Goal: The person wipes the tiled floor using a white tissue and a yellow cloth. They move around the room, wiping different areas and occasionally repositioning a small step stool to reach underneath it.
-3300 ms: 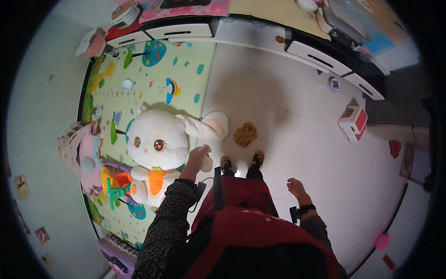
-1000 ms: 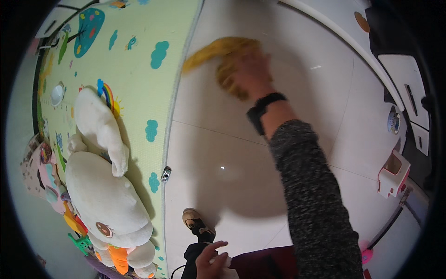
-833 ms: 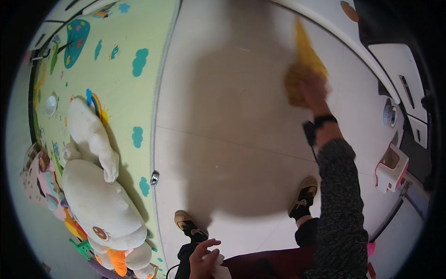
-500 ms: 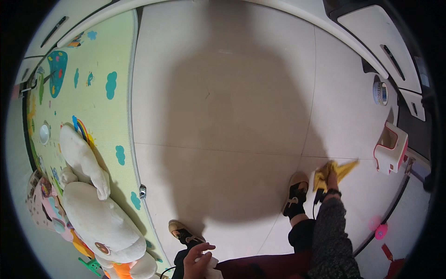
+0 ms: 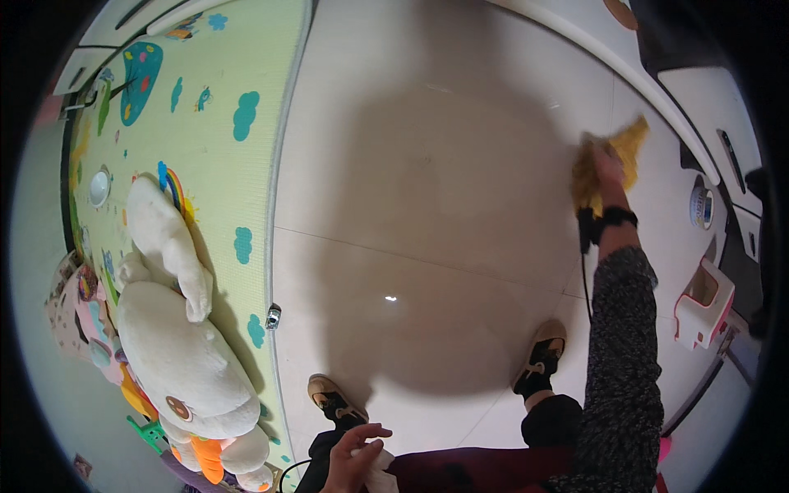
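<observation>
My right hand [image 5: 606, 168] is closed on a crumpled mustard-yellow cloth [image 5: 629, 148], pressed against the pale tiled floor [image 5: 436, 205] toward the right, forward of my right shoe [image 5: 542, 357]. My left hand [image 5: 352, 460] is low at the bottom centre, index finger raised and the other fingers round a white crumpled thing [image 5: 380, 475], perhaps a tissue or cloth. A dark band with a cable sits on my right wrist. My shadow lies over the middle of the floor.
A patterned green play mat [image 5: 230, 49] runs along the left, bearing a big white plush rabbit [image 5: 181, 345], small bowl [image 5: 99, 188] and other toys. White-fronted drawers [image 5: 707, 123] curve along top and right. A round container [image 5: 701, 205] and pink-rimmed white stool [image 5: 703, 304] stand at right.
Since the earliest frame my right hand has taken the cloth from the floor. In the last half second it has moved forward from beside my right shoe. My left hand stays low.
</observation>
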### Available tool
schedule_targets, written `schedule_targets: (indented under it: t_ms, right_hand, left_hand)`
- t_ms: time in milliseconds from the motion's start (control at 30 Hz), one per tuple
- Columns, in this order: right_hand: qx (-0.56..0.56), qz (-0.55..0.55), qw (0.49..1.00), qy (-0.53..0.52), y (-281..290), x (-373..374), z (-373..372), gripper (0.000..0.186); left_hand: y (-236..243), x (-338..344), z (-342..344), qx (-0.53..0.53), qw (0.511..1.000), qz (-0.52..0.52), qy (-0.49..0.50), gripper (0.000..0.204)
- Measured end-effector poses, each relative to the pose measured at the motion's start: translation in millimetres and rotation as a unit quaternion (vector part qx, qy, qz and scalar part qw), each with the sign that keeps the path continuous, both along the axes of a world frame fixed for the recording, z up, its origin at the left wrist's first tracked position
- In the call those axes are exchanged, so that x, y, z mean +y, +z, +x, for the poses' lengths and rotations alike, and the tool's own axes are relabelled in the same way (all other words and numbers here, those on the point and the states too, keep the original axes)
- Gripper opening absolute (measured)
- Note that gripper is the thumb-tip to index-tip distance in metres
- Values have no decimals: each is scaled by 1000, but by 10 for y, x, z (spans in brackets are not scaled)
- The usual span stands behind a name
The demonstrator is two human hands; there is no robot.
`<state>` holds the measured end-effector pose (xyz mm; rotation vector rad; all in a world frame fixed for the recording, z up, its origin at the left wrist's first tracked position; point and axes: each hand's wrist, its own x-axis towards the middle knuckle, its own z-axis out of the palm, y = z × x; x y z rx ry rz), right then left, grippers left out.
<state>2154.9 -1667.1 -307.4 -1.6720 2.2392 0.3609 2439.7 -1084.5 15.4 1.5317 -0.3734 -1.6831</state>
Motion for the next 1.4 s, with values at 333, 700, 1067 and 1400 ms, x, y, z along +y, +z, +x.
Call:
schedule_targets:
  t_ms: [333, 700, 1067, 1400]
  right_hand:
    - [-156, -109, 846, 497, 537, 1334, 3456, 49]
    - [-309, -64, 680, 662, 754, 3318, 2303, 18]
    - [-390, -215, 795, 412, 675, 1607, 2562, 54]
    - [-193, -76, 884, 420, 485, 1621, 3881, 79]
  left_hand:
    - [114, -158, 51, 20, 951, 256, 174, 34]
    - [182, -25, 153, 23, 941, 280, 188, 29]
    - [281, 115, 341, 18, 940, 274, 203, 27]
    - [343, 131, 563, 33, 937, 280, 204, 28]
